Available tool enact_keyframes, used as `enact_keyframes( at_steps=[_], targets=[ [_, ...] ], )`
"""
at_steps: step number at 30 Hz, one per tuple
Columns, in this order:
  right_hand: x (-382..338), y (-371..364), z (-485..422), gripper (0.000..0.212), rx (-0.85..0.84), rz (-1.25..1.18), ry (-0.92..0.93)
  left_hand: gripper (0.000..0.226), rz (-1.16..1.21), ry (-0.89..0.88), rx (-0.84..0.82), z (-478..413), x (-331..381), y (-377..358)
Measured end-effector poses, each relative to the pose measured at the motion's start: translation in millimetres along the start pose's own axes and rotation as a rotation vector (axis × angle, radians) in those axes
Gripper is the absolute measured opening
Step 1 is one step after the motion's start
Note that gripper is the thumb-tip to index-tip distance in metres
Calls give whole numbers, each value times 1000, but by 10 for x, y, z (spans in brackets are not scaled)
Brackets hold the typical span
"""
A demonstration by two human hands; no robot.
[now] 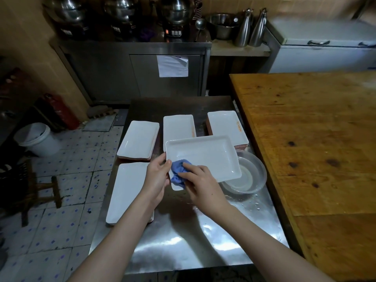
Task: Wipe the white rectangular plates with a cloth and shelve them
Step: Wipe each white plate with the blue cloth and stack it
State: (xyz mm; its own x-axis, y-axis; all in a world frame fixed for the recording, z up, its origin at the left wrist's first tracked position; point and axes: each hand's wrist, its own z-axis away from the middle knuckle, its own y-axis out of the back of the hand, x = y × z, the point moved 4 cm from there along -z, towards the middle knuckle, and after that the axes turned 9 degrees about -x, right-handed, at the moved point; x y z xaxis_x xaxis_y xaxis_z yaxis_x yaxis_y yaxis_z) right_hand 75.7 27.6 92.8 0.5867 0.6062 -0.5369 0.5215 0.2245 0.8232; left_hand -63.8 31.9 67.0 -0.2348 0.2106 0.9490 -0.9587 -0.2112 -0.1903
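Left hand: our left hand (157, 176) grips the near left end of the plate, thumb over the rim, fingers curled beneath it
Right hand: our right hand (200, 184) holds the blue cloth (178, 171), fingers bent over it; it presses the cloth onto the plate's near left corner
Plate: the white rectangular plate (205, 157) is held tilted above the steel desk (183, 241); its far right corner overhangs the clear bowl (252, 174); we cannot tell whether the two touch
Cloth: bunched between our two hands; it lies partly on the plate and partly hangs over its edge
Stacks: four piles of like plates lie on the desk; the far left stack (138, 140), the far middle stack (177, 127) partly hidden behind the held plate, the far right stack (225, 125) with orange marks on the top plate, and the near left stack (126, 192) beneath our left forearm
Bowl: it stands on the desk near the right edge; droplets lie on the steel beside it
Surroundings: a wooden worktop (315, 139) adjoins the desk on the right; a white bucket (36, 139) stands on the tiled floor at left
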Motion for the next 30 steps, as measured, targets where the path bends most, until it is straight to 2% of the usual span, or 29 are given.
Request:
enact_keyframes(
  at_steps=[5,10,22,30],
  targets=[
    [164,177,68,27,52,81,-4,31,9,16,44,4,-39,55],
    [506,419,215,28,155,160,-123,32,9,10,45,5,16,145],
    [801,592,8,31,117,155,-198,36,-84,-22,-54,29,111,70],
    [772,471,119,31,77,121,-171,31,-54,-23,-23,34,130,106]
  ],
)
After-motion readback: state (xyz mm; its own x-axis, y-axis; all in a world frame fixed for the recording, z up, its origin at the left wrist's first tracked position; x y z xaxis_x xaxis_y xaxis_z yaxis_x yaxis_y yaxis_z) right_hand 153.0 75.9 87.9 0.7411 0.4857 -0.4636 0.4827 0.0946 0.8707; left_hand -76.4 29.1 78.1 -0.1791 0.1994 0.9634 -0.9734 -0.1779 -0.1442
